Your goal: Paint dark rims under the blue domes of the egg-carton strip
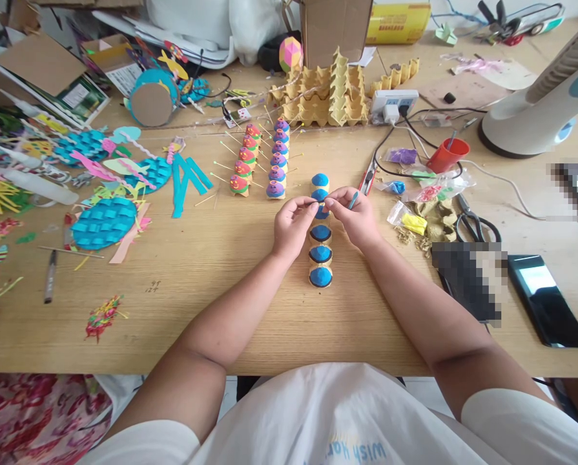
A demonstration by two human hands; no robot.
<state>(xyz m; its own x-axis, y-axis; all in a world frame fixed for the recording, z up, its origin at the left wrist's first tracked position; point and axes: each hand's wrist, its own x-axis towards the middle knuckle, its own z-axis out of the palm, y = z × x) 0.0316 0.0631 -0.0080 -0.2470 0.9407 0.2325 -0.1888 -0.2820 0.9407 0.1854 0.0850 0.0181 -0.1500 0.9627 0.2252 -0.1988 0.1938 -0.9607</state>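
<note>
A strip of egg-carton cups (321,266) runs away from me on the table, its domes covered in blue clay. Dark rims edge the nearer blue domes (321,277); the farthest blue dome (320,179) shows none. Over the middle of the strip, my left hand (296,223) is closed in a pinch on what looks like a thin dark strand. My right hand (354,216) pinches close beside it, fingertips nearly meeting the left ones. A slim blue-grey stick (353,199) is held in the right fingers. The fingers hide part of one dome.
Two finished-looking caterpillar strips, one red-green (243,169) and one purple-blue (278,161), stand beyond my left hand. Scissors (473,223), clay packets (414,223), a red cup (448,154) and a phone (550,300) lie right. Blue woven paper pieces (104,223) lie left.
</note>
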